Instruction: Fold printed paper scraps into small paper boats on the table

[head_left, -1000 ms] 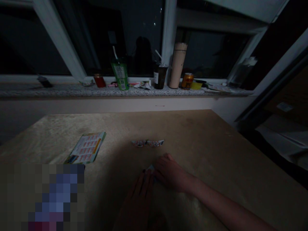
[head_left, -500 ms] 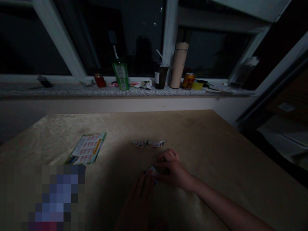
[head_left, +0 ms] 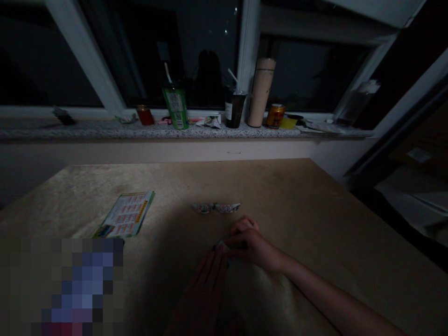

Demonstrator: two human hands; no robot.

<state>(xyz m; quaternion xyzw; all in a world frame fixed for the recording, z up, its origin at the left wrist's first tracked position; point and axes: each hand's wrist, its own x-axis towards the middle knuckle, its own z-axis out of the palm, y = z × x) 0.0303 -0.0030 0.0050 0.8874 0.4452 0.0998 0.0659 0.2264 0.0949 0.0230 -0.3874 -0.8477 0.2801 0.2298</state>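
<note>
You're in an indoor room, lived in or used daily, though you can't tell from here whether it's a home, a dormitory or an office. In front of you, a broad bench [head_left: 280, 186] stands by a white-framed window [head_left: 249, 42] whose panes are dark, with tiny lights in one. Along its speckled stone sill [head_left: 140, 134] you have everyday drinks: a green cup [head_left: 178, 109] and a dark cup [head_left: 234, 109] with straws, a tall pinkish flask [head_left: 261, 93] and an orange can [head_left: 275, 115]. At your right, a labelled brown box [head_left: 425, 140] suggests storage.
</note>
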